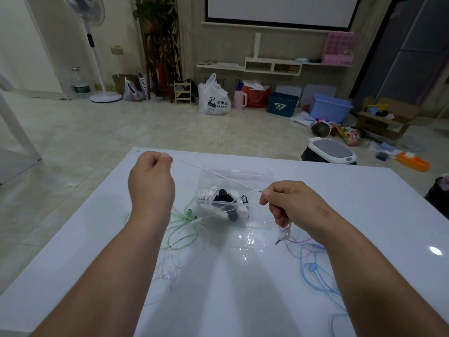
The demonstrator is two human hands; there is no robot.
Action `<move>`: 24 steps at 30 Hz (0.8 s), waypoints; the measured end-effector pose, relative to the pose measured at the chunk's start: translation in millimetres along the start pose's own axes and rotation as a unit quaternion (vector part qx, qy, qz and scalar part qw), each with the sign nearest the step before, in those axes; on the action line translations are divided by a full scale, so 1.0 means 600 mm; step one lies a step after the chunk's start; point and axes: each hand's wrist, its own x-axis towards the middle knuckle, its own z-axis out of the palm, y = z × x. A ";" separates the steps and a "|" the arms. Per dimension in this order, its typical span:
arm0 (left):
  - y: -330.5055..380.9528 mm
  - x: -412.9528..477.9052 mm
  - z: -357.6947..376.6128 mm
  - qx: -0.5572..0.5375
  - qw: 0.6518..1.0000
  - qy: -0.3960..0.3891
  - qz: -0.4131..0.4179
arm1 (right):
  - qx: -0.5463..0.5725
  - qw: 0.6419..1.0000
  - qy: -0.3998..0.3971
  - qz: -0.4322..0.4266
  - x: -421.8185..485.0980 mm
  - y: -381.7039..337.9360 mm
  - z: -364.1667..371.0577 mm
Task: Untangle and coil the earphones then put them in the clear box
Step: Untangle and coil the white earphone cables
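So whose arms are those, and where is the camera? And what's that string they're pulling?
The camera sits on the person's head and looks down, so you see their own two arms. The left hand and the right hand each pinch a thin white earphone cable, stretched between them above a white table. Beneath it on the table is a clear box with white and dark things inside. Green earphones lie tangled on the left, blue earphones on the right.
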 end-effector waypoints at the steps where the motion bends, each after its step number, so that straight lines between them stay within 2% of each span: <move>1: 0.001 0.001 -0.002 -0.004 1.000 0.012 -0.009 | -0.004 1.000 0.007 0.004 0.001 0.002 -0.001; 6: -0.004 0.008 -0.007 0.042 0.999 0.019 -0.012 | -0.038 0.999 0.038 0.010 0.006 0.006 0.000; 8: -0.010 0.012 -0.009 0.113 0.993 0.013 0.013 | -0.066 0.996 0.063 0.010 0.010 0.010 0.001; 10: -0.012 0.013 -0.012 0.217 0.975 -0.041 0.027 | -0.078 0.993 0.090 0.009 0.012 0.015 0.000; 12: -0.013 0.007 -0.011 0.346 0.929 -0.133 0.019 | -0.065 0.994 0.090 -0.005 0.013 0.014 0.000; 14: -0.012 -0.007 -0.007 0.507 0.837 -0.199 0.048 | -0.037 0.996 0.078 -0.026 0.012 0.009 0.004; 15: -0.014 -0.013 -0.003 0.541 0.808 -0.218 0.078 | -0.023 0.996 0.074 -0.036 0.010 0.006 0.007; 16: -0.015 -0.018 -0.001 0.527 0.807 -0.243 0.106 | -0.015 0.996 0.070 -0.045 0.008 0.002 0.011; 19: -0.005 -0.034 0.006 0.333 0.866 -0.350 0.126 | 0.006 0.996 0.048 -0.070 0.007 -0.005 0.023; 20: -0.003 -0.039 0.011 0.290 0.870 -0.376 0.130 | 0.015 0.996 0.041 -0.076 0.006 -0.007 0.026; 24: -0.020 -0.043 0.026 0.301 0.841 -0.398 0.208 | 0.078 0.991 0.027 -0.101 0.004 -0.015 0.031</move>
